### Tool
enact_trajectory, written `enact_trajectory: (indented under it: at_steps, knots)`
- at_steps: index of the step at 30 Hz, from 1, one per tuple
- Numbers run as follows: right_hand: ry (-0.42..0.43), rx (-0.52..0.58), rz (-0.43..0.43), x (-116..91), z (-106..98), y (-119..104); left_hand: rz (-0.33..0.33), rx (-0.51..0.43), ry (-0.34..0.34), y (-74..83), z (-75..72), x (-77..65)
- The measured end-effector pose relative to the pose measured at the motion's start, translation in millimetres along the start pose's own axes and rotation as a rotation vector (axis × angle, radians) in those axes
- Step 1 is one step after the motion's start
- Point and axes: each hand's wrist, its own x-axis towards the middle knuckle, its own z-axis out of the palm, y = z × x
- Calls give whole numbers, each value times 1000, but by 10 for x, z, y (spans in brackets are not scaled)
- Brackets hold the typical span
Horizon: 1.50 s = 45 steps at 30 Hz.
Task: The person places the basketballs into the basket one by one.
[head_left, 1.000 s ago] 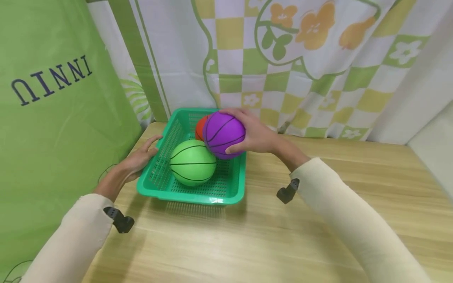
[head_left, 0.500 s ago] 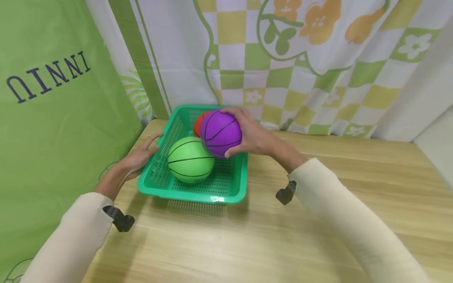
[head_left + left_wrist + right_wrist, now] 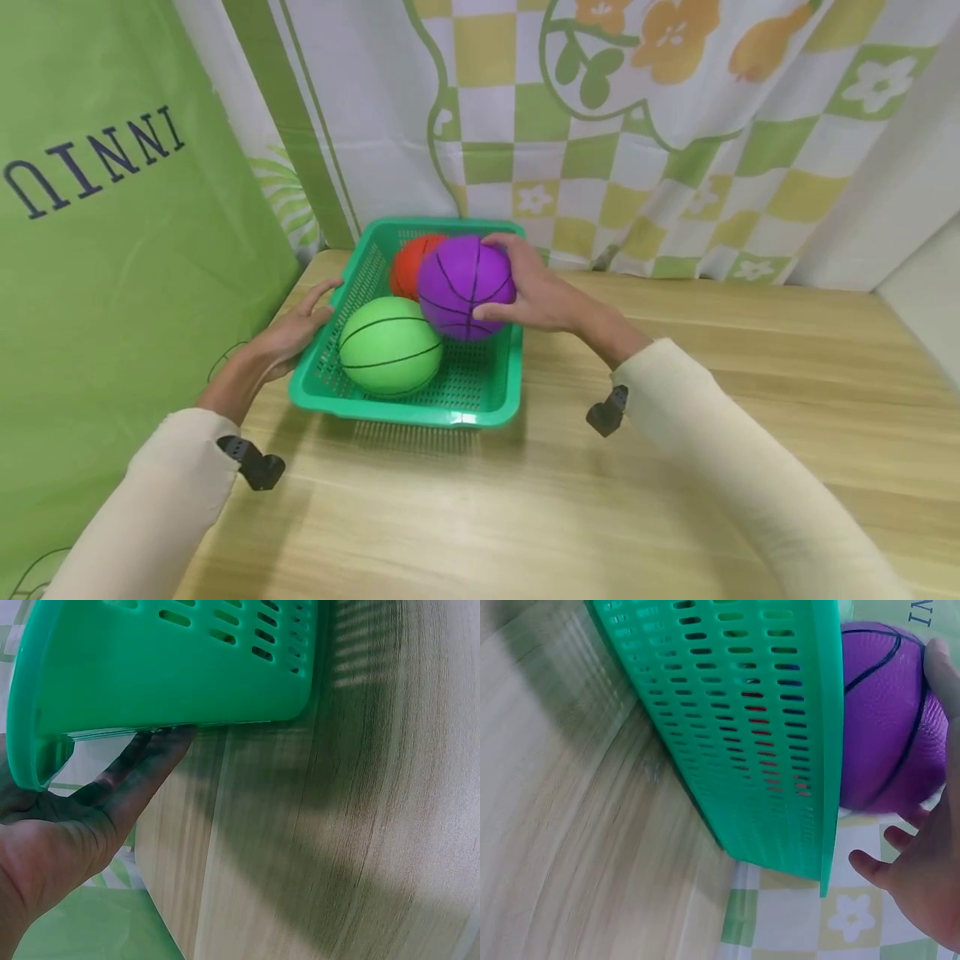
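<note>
A purple toy basketball (image 3: 467,287) sits high at the right side of a green plastic basket (image 3: 405,412), its top above the rim. My right hand (image 3: 536,287) holds it from the right, thumb on the near side and fingers at the far side. In the right wrist view, some fingers (image 3: 870,866) of that hand spread off the ball. A light green basketball (image 3: 392,346) lies in the front left of the basket, and an orange-red one (image 3: 411,265) behind it, partly hidden by the purple ball. My left hand (image 3: 292,333) rests against the basket's left side, fingers extended along the outer wall.
The basket stands on a wood-grain table (image 3: 600,500). Behind hangs a checked, flowered curtain (image 3: 555,158). A green fabric panel (image 3: 112,275) with dark letters rises along the left, and a white wall (image 3: 922,258) stands at the right.
The purple ball has turned in my right hand, whose thumb and fingers have shifted on it. The green ball has moved left and more of the orange-red ball shows. My left hand stays by the basket.
</note>
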Motion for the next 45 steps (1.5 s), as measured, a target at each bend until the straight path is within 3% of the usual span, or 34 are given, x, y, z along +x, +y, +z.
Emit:
enact_trajectory:
  at_steps: [8, 23, 34, 45]
  knots:
    - [-73, -11, 142, -84, -74, 36, 15, 12, -5, 18, 12, -13]
    - [-111, -74, 201, -122, -61, 81, 14, 25, 10, -5, 1, -7]
    - [-136, -119, 150, -150, -147, 99, 23, 13, 0, 3, 27, 16]
    - [-109, -166, 107, -190, -192, 20, 19, 4, -6, 10, 12, -23]
